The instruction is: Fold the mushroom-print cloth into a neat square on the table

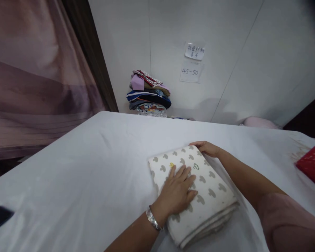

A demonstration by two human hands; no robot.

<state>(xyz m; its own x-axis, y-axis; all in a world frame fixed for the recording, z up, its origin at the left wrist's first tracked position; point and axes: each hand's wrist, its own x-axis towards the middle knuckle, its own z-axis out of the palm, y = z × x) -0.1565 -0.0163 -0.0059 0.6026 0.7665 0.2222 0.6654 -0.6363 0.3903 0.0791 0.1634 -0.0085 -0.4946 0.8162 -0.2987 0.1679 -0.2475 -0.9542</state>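
Note:
A thick folded cloth [210, 210], white with grey mushroom prints, lies on the white-covered table in front of me. One yellow and one green mushroom show among the grey ones. My left hand [177, 190] rests palm down on its top face, fingers spread, a silver bracelet on the wrist. At the far right corner of the cloth, my right hand [207, 148] grips the edge, with some of its fingers hidden behind the fabric. Several stacked layers show along the near right side.
A dark phone-like object [0, 217] lies at the table's left edge. A red object with white marks [313, 164] is at the right. Beyond the far edge, a pile of folded clothes [149, 92] stands against the wall, below paper signs [191, 71]. Pinkish curtain [42, 77] hangs left.

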